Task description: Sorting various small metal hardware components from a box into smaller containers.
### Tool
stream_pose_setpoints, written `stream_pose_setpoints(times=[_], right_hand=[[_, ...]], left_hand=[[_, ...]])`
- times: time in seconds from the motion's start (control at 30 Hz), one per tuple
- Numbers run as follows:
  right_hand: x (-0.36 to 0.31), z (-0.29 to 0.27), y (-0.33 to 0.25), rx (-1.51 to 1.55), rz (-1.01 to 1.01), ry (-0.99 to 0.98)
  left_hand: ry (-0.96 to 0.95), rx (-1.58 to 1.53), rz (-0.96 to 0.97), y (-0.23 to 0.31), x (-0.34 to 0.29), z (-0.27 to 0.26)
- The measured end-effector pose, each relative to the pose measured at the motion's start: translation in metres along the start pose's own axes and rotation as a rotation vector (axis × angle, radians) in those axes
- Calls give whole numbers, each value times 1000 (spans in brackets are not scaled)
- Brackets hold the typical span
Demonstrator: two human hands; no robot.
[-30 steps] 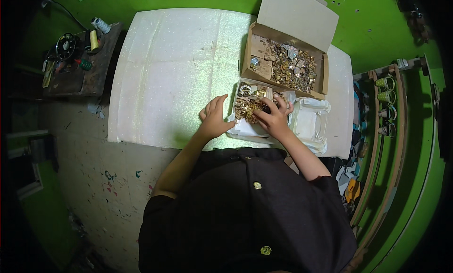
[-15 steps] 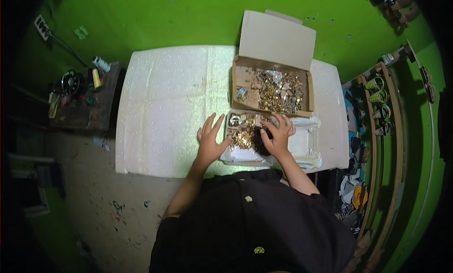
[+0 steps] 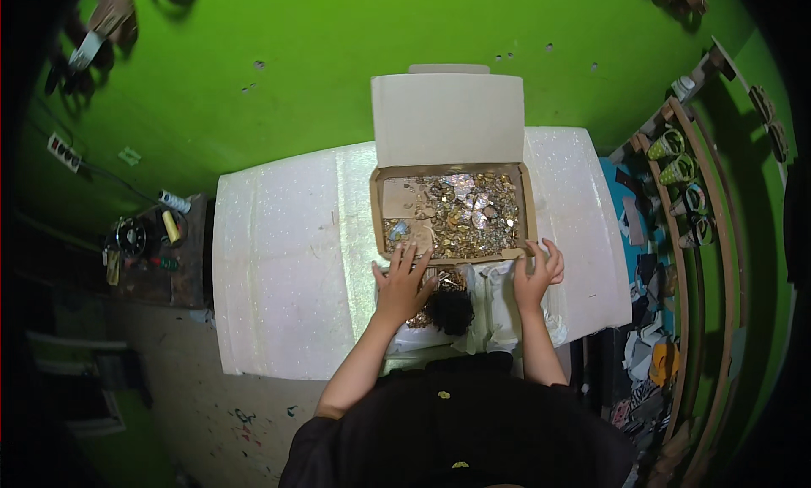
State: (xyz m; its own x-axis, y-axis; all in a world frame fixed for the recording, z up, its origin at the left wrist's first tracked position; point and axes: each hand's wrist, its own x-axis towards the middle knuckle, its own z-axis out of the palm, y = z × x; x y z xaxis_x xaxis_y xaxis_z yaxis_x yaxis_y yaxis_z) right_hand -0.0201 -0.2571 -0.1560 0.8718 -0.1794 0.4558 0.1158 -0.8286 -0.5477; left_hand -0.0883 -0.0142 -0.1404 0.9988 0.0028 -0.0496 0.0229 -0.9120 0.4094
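Note:
An open cardboard box [image 3: 449,121] full of small gold and silver metal pieces stands on the table, lid raised at the back. My left hand [image 3: 402,292] is at its near left edge, open, with fingers spread and the fingertips by the rim. By the near right corner is my right hand [image 3: 534,284], fingers bent but apart, with nothing seen in them. Between my hands lies a white plastic-lined tray [image 3: 500,306]. Its left part holds gold metal pieces [image 3: 450,279] and a black fluffy tuft [image 3: 450,311]. My left hand hides some of these pieces.
The table has a pale glittery cover [image 3: 283,277]. At left, a dark side stand [image 3: 156,277] carries thread spools and small tools. On the right are a wooden rack [image 3: 688,260] with green patterned sandals and a heap of material scraps [image 3: 646,370]. A green wall stands behind.
Both hands have moved away from the tray's metal pieces and black tuft, up to the near edge of the cardboard box. They are farther apart. The whole view has shifted.

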Motion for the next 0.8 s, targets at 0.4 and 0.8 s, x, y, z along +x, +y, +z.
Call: stream_pose_setpoints(times=[0.4,0.8], right_hand=[[76,12,20,-36,98,-117],[52,47,39,-169,135,5]], left_hand=[[-55,-21,-209,19,11,-5],[120,70,15,67,87,-20]])
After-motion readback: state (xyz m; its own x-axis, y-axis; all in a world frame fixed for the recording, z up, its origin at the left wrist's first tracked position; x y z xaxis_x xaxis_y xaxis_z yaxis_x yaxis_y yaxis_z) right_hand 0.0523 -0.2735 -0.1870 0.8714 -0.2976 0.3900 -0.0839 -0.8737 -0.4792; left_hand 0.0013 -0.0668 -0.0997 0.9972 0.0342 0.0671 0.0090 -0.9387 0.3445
